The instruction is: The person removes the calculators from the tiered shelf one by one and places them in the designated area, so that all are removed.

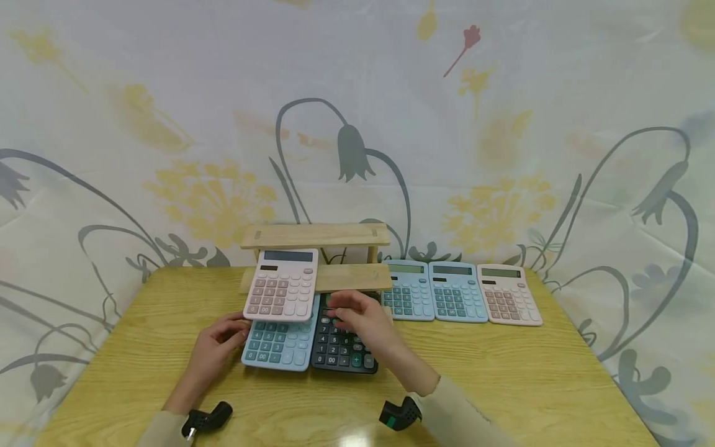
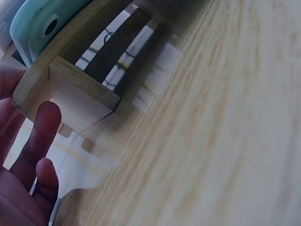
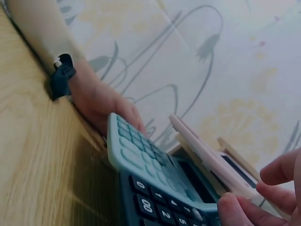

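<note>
A stepped wooden rack (image 1: 346, 277) stands on the table. On its upper tier leans a pink calculator (image 1: 282, 282); below it, a light blue calculator (image 1: 277, 344) and a black calculator (image 1: 342, 347) sit side by side. My left hand (image 1: 215, 347) is at the rack's left side, its fingers by the end of a wooden board (image 2: 61, 70) in the left wrist view. Over the upper part of the black calculator hovers my right hand (image 1: 363, 320), fingers slightly bent and nothing held. In the right wrist view its fingertips (image 3: 230, 209) are beside that calculator's top end; contact is unclear.
To the right of the rack, two blue calculators (image 1: 409, 292) (image 1: 458, 293) and one pink calculator (image 1: 509, 296) lie in a row along the back of the yellow wood-grain table (image 1: 475, 372). A flower-patterned cloth (image 1: 357, 81) hangs behind the table.
</note>
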### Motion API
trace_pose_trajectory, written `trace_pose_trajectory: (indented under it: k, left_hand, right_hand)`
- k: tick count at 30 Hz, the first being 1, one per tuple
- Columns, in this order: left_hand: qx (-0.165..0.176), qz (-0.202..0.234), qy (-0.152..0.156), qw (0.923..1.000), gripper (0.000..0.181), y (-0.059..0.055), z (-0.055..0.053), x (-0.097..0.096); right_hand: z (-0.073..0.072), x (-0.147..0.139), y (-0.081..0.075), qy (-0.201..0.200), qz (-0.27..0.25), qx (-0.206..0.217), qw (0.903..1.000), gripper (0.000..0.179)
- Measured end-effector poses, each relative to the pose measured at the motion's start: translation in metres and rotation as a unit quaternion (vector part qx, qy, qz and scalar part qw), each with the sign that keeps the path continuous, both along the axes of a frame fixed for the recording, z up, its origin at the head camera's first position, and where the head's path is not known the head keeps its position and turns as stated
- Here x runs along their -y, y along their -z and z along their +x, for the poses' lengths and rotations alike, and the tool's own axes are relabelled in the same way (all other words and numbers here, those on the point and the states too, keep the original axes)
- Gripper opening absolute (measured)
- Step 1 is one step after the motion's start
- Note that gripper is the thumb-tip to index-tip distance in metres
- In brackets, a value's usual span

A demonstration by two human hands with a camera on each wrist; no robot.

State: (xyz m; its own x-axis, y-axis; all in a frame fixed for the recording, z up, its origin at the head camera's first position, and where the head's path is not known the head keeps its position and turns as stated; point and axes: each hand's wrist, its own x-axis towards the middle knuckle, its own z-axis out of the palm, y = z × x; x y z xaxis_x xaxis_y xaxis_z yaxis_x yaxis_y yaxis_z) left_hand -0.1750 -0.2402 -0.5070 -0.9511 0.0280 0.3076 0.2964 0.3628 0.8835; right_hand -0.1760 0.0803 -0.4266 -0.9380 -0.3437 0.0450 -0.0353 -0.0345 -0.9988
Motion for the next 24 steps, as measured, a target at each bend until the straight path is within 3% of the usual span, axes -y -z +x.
trace_pose_trajectory:
  k: [10,17,24]
  left_hand:
    - [-0.001,-0.004,-0.005,1.0000,0.008,0.004,-0.001,0.001]
    - [-0.005,0.005,-0.003,1.0000,0.008,0.000,0.000,-0.001]
    - [0.015,-0.004,-0.012,0.9998,0.009,-0.002,0.000,-0.001]
  right_hand:
    - [0.001,0.022,0.001,-0.014,-0.017,0.028,0.9994,0.033]
    - [0.001,0.034,0.001,-0.005,-0.039,0.050,0.9979,0.033]
    - [-0.001,0.043,0.004,0.005,-0.045,0.059,0.9972,0.033]
